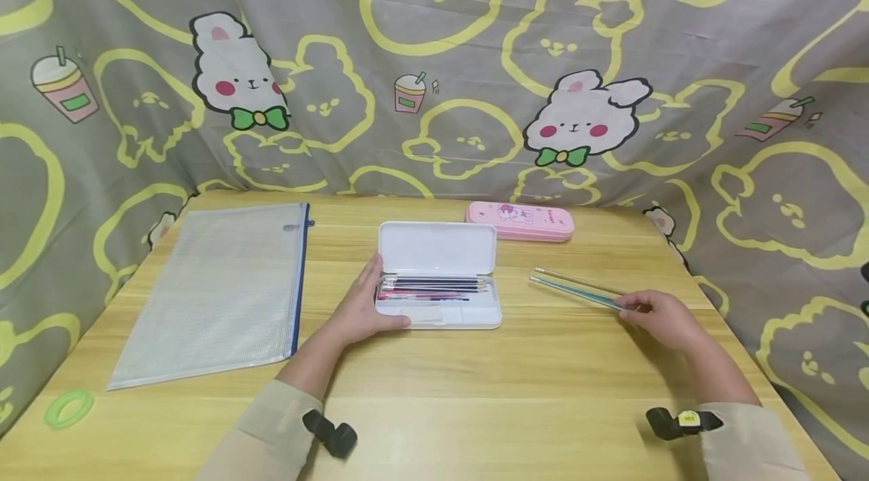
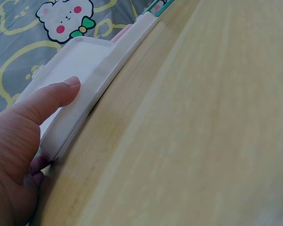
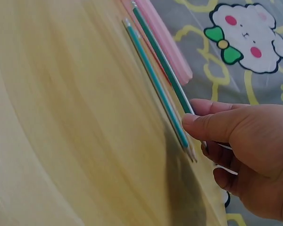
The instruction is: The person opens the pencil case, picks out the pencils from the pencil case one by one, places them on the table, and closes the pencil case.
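A beige sleeve [image 1: 254,436] lies nearest; the left hand [image 1: 360,306] grips the nine-o'clock end of the white pencil case [image 1: 437,249]. At its three o'clock, the right hand [image 1: 661,319] pinches a dark green pencil [image 3: 164,61], perhaps more; best lifted level.

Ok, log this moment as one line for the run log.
left hand: holds white case | white case: lid open, pencils inside | right hand: pinches green pencil | pink case: closed, on table

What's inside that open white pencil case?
Dark pencils lie in the white pencil case, with slim reddish sticks, maybe pens, in front of them. The left hand covers the front left corner, so anything under its thumb can't be seen.
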Demonstrator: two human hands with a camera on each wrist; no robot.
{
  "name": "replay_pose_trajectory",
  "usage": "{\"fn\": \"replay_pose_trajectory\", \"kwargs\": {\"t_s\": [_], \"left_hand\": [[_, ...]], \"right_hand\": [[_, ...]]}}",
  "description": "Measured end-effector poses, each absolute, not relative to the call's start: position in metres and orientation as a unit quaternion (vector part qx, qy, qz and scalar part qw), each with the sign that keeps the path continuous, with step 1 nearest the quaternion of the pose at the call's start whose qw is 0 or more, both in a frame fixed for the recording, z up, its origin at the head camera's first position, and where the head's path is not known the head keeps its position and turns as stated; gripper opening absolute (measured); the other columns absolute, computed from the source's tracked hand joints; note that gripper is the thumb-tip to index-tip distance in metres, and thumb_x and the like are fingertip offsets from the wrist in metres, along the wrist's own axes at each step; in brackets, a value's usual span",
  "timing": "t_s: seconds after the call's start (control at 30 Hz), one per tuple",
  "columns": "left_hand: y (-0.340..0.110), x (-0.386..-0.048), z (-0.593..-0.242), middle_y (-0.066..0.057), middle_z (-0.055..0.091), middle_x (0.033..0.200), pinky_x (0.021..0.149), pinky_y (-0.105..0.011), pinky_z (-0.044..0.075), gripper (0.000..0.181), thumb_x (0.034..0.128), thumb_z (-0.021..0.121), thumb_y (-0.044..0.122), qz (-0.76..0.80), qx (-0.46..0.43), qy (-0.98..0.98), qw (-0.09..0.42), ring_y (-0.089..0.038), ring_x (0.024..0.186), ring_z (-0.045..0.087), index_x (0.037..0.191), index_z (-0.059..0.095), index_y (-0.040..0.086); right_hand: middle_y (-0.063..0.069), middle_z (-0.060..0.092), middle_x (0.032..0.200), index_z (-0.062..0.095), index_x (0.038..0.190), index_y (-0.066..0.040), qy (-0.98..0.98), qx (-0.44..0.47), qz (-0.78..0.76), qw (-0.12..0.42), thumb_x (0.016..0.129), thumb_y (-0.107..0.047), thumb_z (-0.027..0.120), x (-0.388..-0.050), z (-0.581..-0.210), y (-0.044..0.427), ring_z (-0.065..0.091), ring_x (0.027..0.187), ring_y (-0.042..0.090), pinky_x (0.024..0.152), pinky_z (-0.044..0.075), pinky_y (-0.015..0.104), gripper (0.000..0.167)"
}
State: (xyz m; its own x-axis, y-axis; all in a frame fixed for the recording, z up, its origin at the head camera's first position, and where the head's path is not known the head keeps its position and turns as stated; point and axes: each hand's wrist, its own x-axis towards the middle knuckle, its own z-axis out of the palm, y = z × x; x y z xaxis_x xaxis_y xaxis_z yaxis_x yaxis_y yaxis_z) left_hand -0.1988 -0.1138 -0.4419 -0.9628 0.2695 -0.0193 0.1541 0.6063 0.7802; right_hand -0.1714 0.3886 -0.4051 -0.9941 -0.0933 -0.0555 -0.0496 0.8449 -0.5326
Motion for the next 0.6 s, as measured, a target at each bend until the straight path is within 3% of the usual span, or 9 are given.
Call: {"fn": "replay_pose_trajectory", "kwargs": {"t_s": [0.33, 0.6], "left_hand": [[-0.114, -0.198, -0.442, -0.012, -0.002, 0.167, 0.123, -0.054, 0.013, 0.131, 0.0669, 0.087, 0.044, 0.432, 0.118, 0.891, 0.070, -0.036, 0.153, 0.004, 0.158, 0.000, 0.009], [-0.114, -0.199, -0.442, -0.015, 0.000, 0.166, 0.123, -0.053, 0.013, 0.131, 0.0667, 0.088, 0.042, 0.433, 0.125, 0.891, 0.062, -0.036, 0.153, 0.004, 0.158, 0.001, 0.006]], "right_hand": [[0.013, 0.069, 0.098, 0.070, 0.111, 0.003, 0.966, -0.044, -0.248, 0.056, 0.092, -0.017, 0.067, -0.178, -0.409, 0.392, 0.058, 0.088, 0.016, 0.072, 0.049, 0.029, 0.027], [0.015, 0.071, 0.100, 0.070, 0.110, 0.003, 0.966, -0.053, -0.243, 0.067, 0.092, -0.013, 0.065, -0.182, -0.413, 0.391, 0.061, 0.090, 0.018, 0.075, 0.051, 0.033, 0.024]]}}
